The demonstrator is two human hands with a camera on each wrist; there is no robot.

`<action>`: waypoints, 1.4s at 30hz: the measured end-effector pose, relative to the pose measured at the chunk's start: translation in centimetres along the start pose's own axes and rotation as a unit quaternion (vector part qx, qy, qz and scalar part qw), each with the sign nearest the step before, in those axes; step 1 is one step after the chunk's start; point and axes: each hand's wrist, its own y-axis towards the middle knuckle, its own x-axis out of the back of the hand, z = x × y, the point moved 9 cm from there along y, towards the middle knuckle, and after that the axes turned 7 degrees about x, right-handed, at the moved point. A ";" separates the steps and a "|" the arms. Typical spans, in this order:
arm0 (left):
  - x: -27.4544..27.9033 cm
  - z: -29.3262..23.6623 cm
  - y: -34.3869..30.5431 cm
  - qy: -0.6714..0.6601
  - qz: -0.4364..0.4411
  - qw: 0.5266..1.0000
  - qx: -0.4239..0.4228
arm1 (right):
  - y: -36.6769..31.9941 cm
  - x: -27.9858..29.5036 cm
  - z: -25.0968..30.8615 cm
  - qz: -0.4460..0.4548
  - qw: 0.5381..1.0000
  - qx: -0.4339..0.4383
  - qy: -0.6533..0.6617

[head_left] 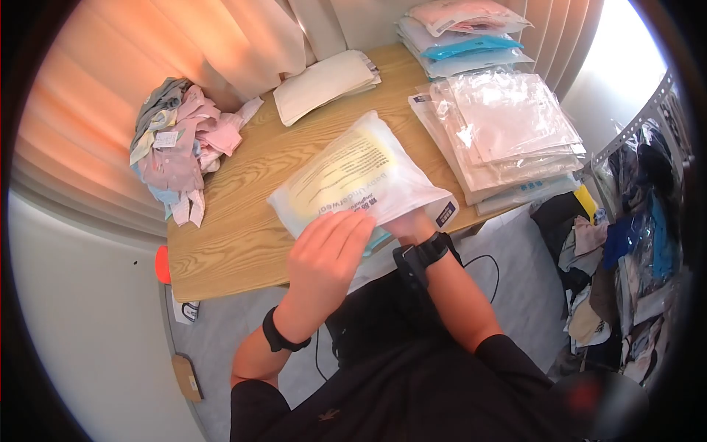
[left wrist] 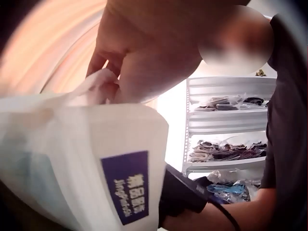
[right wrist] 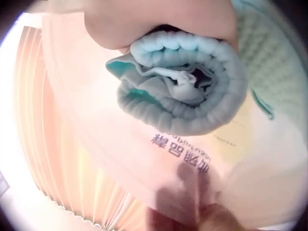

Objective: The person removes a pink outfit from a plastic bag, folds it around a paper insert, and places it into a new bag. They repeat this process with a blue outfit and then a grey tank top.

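Observation:
A frosted white bag [head_left: 346, 169] with printed text is held above the wooden table's front edge. My left hand [head_left: 331, 250] pinches the rim of its opening; in the left wrist view that hand [left wrist: 149, 48] has the thin plastic between thumb and fingers. Inside the opening is my right hand [head_left: 407, 225], its fingers hidden by the bag. The right wrist view looks into the bag, where that hand [right wrist: 168, 21] grips a rolled pale blue garment [right wrist: 192, 118] with ribbed, puffy fabric. Beside the roll lies textured green fabric [right wrist: 274, 62].
A clothes pile [head_left: 177, 147] lies at the table's left and a white stack [head_left: 324, 85] at the back. Clear bags [head_left: 515, 125] are stacked at the right, with more packages [head_left: 471, 44] behind. A rack with clothes [head_left: 641, 214] stands beyond the table's right side.

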 end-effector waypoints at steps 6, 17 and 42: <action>-3.9 -1.8 -4.5 -0.126 -0.017 0.990 0.062 | -0.5 2.4 0.1 0.006 0.986 -0.057 0.156; -9.3 4.0 -3.6 -0.230 -0.071 0.915 0.325 | -2.5 1.6 0.5 -0.147 0.985 -0.051 -0.073; -11.1 9.0 -4.4 -0.289 -0.002 0.871 0.398 | -2.4 2.7 -1.3 -0.098 0.991 -0.062 0.059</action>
